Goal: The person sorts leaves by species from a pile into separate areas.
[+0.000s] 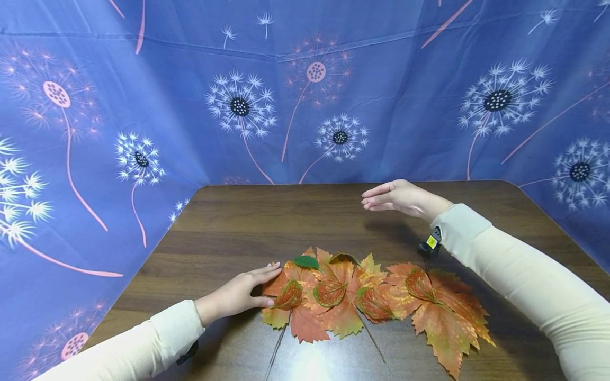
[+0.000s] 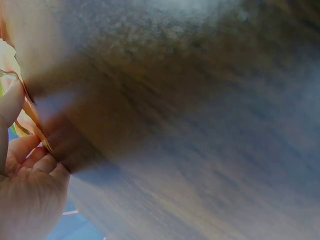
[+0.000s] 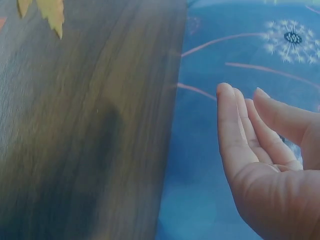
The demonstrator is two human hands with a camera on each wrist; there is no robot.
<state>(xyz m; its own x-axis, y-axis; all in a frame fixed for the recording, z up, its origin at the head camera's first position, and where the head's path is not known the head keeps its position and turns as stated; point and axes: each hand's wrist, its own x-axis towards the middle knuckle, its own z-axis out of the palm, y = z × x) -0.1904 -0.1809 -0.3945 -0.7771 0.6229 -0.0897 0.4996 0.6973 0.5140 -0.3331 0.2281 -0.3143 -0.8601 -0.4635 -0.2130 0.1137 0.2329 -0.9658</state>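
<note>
A row of artificial autumn leaves, orange with yellow and green patches, lies across the front half of the table. My left hand is at the row's left end, where its thumb and curled fingers pinch the edge of an orange leaf. That leaf's edge shows between thumb and fingers in the left wrist view. My right hand is raised above the table's far right part, holding nothing, its fingers straight and close together. A separate orange leaf spray makes up the row's right end.
Thin dark stems stick out from the leaves toward the front edge. The brown wooden table ends at a blue dandelion-print cloth hanging behind and at the sides. A dark wrist camera is strapped below the right sleeve.
</note>
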